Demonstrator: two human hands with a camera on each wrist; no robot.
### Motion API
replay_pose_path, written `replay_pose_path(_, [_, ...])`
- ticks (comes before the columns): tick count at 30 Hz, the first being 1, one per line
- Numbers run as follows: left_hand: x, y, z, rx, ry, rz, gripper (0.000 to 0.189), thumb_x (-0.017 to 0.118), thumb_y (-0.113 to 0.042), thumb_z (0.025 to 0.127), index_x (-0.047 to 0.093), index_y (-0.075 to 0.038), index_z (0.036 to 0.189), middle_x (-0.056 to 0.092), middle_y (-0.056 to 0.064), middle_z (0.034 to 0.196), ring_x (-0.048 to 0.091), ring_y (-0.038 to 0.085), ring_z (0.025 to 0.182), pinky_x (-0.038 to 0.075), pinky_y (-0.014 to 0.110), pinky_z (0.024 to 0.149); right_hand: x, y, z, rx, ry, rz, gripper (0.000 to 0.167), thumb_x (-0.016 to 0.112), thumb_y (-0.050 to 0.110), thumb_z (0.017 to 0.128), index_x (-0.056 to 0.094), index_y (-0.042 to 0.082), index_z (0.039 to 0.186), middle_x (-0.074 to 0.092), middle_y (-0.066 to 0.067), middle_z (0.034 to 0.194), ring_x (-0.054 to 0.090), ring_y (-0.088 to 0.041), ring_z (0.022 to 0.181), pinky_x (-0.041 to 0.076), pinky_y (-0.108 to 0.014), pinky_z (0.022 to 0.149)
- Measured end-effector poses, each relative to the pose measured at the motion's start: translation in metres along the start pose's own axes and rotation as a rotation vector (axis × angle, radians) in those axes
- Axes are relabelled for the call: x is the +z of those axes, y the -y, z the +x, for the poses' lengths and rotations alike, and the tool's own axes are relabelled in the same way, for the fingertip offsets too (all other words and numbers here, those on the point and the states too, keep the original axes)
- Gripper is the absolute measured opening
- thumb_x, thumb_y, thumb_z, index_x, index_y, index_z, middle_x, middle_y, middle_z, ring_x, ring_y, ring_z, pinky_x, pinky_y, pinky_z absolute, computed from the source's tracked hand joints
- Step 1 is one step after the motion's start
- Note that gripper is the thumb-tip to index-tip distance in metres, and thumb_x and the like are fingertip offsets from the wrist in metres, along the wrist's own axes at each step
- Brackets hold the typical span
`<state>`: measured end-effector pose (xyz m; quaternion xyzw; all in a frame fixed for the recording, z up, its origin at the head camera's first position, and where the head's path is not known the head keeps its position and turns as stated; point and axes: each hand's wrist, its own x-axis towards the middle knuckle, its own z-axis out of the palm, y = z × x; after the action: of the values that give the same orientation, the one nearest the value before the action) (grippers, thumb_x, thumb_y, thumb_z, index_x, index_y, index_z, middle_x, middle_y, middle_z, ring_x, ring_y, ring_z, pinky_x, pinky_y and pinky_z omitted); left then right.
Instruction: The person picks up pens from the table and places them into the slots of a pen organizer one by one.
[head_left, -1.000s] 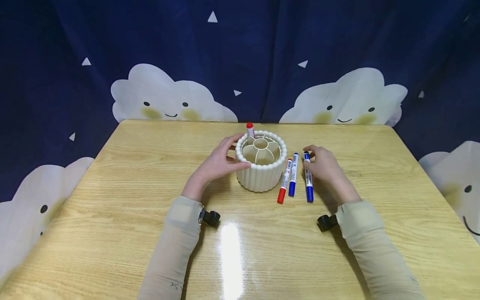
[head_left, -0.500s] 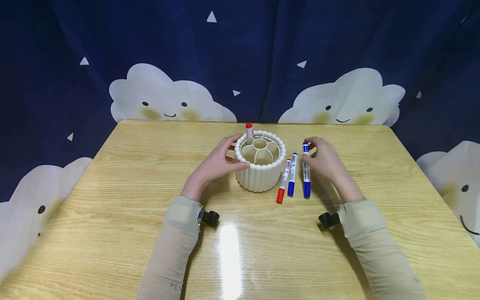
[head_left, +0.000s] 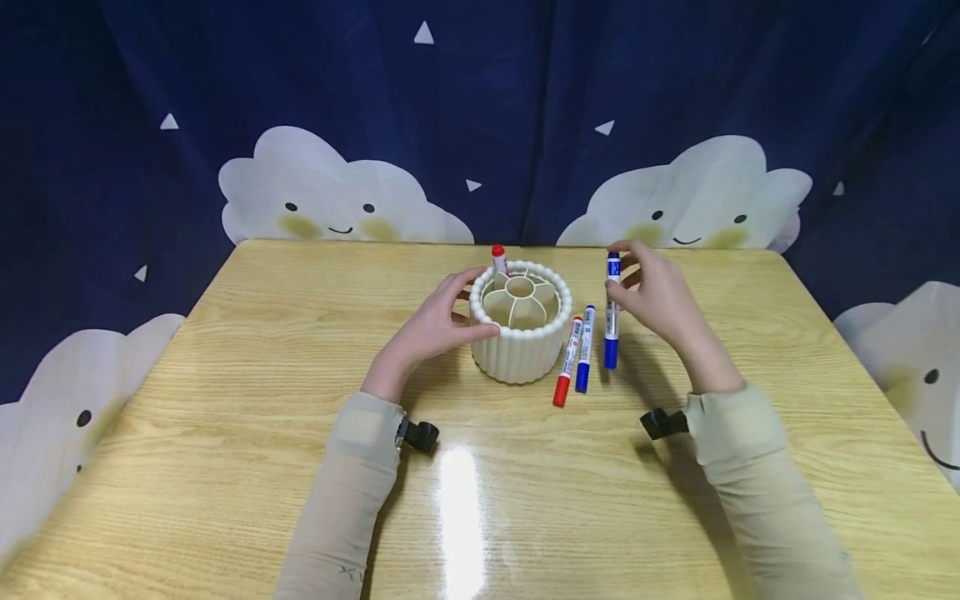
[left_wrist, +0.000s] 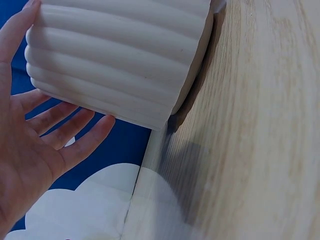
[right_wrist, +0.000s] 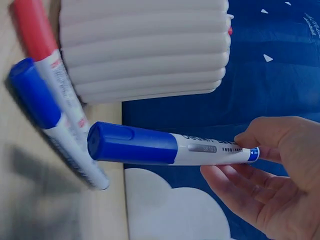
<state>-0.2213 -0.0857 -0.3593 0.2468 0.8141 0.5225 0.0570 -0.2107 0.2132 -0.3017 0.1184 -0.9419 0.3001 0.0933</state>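
Note:
My left hand (head_left: 423,333) holds the cream ribbed pen holder (head_left: 517,357), thumb at the near rim and fingers at its left side. In the left wrist view, the fingertips touch the ribbed wall (left_wrist: 115,65). The pen holder stands upright, with petal-shaped compartments round a central ring; a red-capped marker (head_left: 499,260) stands in a back-left one. My right hand (head_left: 660,292) pinches a blue whiteboard marker (head_left: 612,321) by its plain end, cap downward. In the right wrist view, this marker's blue cap (right_wrist: 135,144) points away from the hand, apart from the tabletop.
A red marker (head_left: 568,360) and another blue marker (head_left: 585,350) lie side by side on the wooden table (head_left: 300,333), just right of the pen holder. Behind the table hangs a dark blue curtain (head_left: 480,100) with clouds on it.
My right hand has lifted the blue marker from the table, raising its plain end and tipping it toward upright. The left hand and pen holder stay in place.

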Motion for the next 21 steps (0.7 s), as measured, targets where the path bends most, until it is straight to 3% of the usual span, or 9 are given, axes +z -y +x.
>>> replay_pose_path(12, [0.0,0.0,0.001,0.008,0.002,-0.021,0.087,0.076,-0.035,0.071,0.028,-0.018,0.142,0.038,0.001,0.133,0.043,0.023,0.116,0.049,0.039,0.088,-0.012,0.024,0.014,-0.116,-0.115,0.028,0.042,0.058,0.012,0.085,0.046,0.006,0.126,0.057,-0.017,0.108,0.061,-0.029,0.083,0.052,-0.039,0.064])
replay_pose_path(21, [0.0,0.001,0.001,0.015,0.002,-0.019,0.088,0.076,-0.036,0.071,0.028,-0.018,0.142,0.037,0.001,0.133,0.043,0.022,0.115,0.049,0.037,0.087,-0.024,0.042,0.018,-0.125,-0.214,0.09,0.043,0.058,0.015,0.086,0.047,0.008,0.127,0.057,-0.013,0.111,0.06,-0.023,0.086,0.043,-0.009,0.057])
